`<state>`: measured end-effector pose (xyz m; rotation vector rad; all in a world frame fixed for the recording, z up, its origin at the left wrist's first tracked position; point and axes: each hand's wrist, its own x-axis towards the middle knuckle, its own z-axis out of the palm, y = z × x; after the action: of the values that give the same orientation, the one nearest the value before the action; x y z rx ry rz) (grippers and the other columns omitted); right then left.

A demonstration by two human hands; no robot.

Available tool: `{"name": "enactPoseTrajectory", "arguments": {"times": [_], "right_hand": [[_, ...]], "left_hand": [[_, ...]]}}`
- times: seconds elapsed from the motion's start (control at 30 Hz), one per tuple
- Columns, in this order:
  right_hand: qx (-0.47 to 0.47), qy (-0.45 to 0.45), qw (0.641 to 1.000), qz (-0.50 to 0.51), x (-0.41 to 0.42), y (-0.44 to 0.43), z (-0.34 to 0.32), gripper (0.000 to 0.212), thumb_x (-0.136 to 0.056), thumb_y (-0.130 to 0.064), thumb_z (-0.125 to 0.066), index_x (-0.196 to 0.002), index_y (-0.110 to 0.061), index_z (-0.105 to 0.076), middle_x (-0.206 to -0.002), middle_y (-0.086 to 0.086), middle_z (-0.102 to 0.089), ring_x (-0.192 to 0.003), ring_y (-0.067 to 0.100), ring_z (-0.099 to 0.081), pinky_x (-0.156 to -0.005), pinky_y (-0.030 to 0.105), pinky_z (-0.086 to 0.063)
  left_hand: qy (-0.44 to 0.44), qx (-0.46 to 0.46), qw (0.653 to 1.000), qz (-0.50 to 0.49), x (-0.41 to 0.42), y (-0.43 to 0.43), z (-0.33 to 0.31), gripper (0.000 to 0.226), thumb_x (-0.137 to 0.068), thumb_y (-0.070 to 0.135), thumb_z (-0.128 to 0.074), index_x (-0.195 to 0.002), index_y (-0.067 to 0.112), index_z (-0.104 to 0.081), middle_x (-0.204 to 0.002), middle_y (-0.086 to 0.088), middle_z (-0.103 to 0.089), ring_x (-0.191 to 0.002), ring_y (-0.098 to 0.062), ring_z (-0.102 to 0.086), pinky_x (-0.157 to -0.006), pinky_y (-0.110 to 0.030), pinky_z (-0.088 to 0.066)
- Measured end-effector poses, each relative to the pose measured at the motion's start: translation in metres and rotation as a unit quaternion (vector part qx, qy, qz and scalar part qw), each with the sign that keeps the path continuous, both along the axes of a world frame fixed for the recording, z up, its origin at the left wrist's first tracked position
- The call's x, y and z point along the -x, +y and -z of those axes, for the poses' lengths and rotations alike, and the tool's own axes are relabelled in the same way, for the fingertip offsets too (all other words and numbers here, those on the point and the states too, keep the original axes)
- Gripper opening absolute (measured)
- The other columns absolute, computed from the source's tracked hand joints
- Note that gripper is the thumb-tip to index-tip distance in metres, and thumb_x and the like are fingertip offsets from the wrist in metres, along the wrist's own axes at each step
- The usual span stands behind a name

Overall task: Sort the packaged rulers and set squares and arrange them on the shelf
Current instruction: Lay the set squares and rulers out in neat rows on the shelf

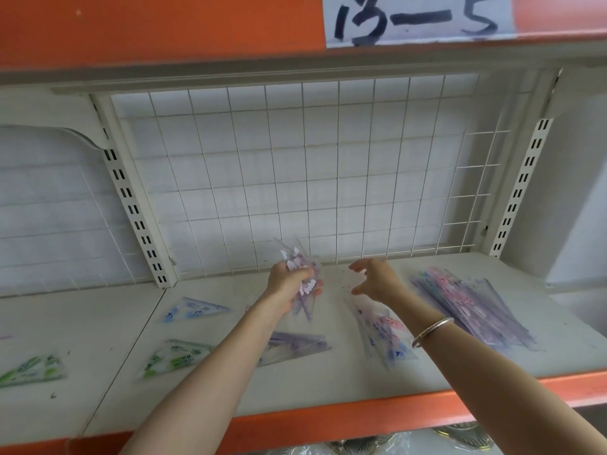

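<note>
My left hand grips a bundle of clear-packaged purple set squares, held upright above the middle of the white shelf. My right hand hovers just to its right, fingers spread and curved, holding nothing. Flat on the shelf lie a blue set square, a green set square, another green one at the far left, a purple set square under my left forearm, and a blue-pink packaged pile under my right wrist. A stack of long purple-pink packaged rulers lies at the right.
A white wire grid backs the shelf between slotted uprights. An orange shelf edge runs along the front. Overhead, an orange panel carries a handwritten paper label. Packaged goods show on the level below.
</note>
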<state>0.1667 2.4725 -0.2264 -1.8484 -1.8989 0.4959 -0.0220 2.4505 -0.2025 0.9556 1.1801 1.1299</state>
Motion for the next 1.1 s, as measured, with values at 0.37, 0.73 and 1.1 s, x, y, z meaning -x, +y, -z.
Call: {"name": "enactPoseTrajectory", "arguments": {"times": [0.37,0.73,1.1], "right_hand": [[0.038,-0.003,0.997,-0.062,-0.008,-0.008,-0.006,0.051,-0.067,-0.018,-0.084,-0.115,-0.013,-0.066,-0.113,0.004,-0.066,-0.086,0.010,-0.053,-0.076,0.016,-0.039],[0.087,-0.048,0.989,-0.105,-0.015,-0.035,-0.015,0.054,-0.063,-0.017,-0.086,-0.113,-0.016,-0.066,-0.110,0.000,-0.065,-0.088,0.013,-0.055,-0.075,0.020,-0.039],[0.060,-0.050,0.995,-0.062,-0.006,-0.019,-0.016,0.053,-0.071,-0.004,-0.078,-0.121,-0.011,-0.062,-0.121,0.006,-0.063,-0.110,0.021,-0.058,-0.087,0.022,-0.042]], "left_hand": [[0.158,-0.083,0.983,-0.054,-0.005,0.005,0.005,0.006,-0.076,0.001,-0.074,-0.076,0.006,-0.070,-0.076,-0.011,-0.069,-0.081,-0.029,-0.067,-0.082,-0.053,-0.054],[0.177,-0.097,0.978,-0.057,-0.012,0.003,0.003,0.012,-0.074,-0.002,-0.073,-0.071,0.005,-0.064,-0.067,-0.006,-0.061,-0.064,-0.018,-0.058,-0.061,-0.026,-0.046],[0.175,-0.091,0.979,-0.053,-0.004,-0.002,0.000,0.013,-0.076,0.001,-0.071,-0.089,0.002,-0.069,-0.079,-0.007,-0.068,-0.070,-0.018,-0.063,-0.062,-0.024,-0.048]]}}
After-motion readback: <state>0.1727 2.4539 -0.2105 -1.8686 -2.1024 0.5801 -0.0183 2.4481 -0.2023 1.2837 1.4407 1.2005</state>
